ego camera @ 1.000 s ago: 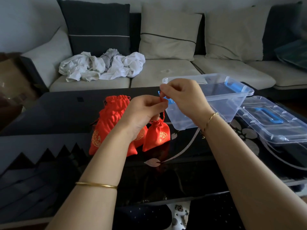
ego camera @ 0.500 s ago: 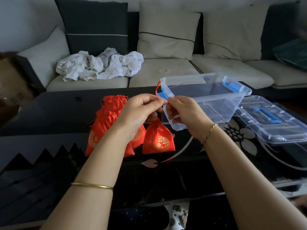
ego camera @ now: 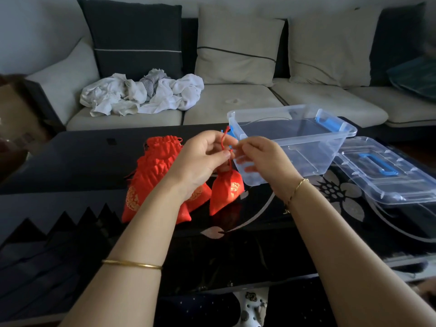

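Pinching a thin red cord (ego camera: 223, 140) between thumb and forefinger, the left hand (ego camera: 200, 161) holds it up over the table, fingers curled in close round the strand. The right hand (ego camera: 265, 159) meets it, fingertips nipped on the same cord just beside the left thumb, the other fingers loosely bent.

Below them hangs the small red pouch (ego camera: 226, 193). It is satin-like fabric, plump and teardrop-shaped, with the neck gathered tight and a gold emblem on its face. Its bottom is down at the glossy black table (ego camera: 70, 161), though whether it rests there cannot be told.

Just to the left lies a heap of more red pouches (ego camera: 151, 175), ruched at the mouth. Right behind the hands sits a clear plastic box (ego camera: 330, 147), rectangular with blue clips at both ends. Beside it on the right, its transparent lid (ego camera: 401, 185) lies flat, blue handle up. Thin gold bangles (ego camera: 132, 264) circle both wrists.

Beyond the table, a pale sofa (ego camera: 236, 102) carries a crumpled white cloth bundle (ego camera: 132, 97) and square cushions (ego camera: 238, 48).
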Action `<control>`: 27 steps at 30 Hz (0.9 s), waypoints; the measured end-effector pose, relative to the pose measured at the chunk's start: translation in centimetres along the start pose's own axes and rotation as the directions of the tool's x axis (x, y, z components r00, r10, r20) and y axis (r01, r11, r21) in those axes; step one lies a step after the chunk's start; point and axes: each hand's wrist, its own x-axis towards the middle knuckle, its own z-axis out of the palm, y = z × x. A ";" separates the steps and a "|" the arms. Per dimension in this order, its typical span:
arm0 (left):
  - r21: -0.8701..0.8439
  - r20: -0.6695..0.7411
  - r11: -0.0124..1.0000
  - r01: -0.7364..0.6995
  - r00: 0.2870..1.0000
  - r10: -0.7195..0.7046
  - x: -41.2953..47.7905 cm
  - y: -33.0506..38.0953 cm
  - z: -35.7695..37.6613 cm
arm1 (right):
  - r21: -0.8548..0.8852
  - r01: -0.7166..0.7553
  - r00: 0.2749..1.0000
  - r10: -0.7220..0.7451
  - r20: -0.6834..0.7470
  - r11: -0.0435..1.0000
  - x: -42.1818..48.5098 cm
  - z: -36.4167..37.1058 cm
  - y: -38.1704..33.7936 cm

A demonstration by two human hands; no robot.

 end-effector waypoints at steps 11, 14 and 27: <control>0.521 -0.143 0.780 -0.346 0.866 0.480 0.2 -1.1 0.9 | 0.332 -0.241 0.936 0.128 0.327 0.912 -0.2 0.8 0.4; 0.456 -0.176 0.821 -0.345 0.869 0.463 0.2 -1.1 0.9 | 0.362 -0.267 0.922 0.128 0.365 0.893 -0.2 0.8 0.5; 0.282 -0.310 0.959 -0.017 0.945 0.108 0.4 -2.4 -0.4 | 0.156 -0.193 0.981 0.188 0.044 0.969 -0.4 -0.7 0.7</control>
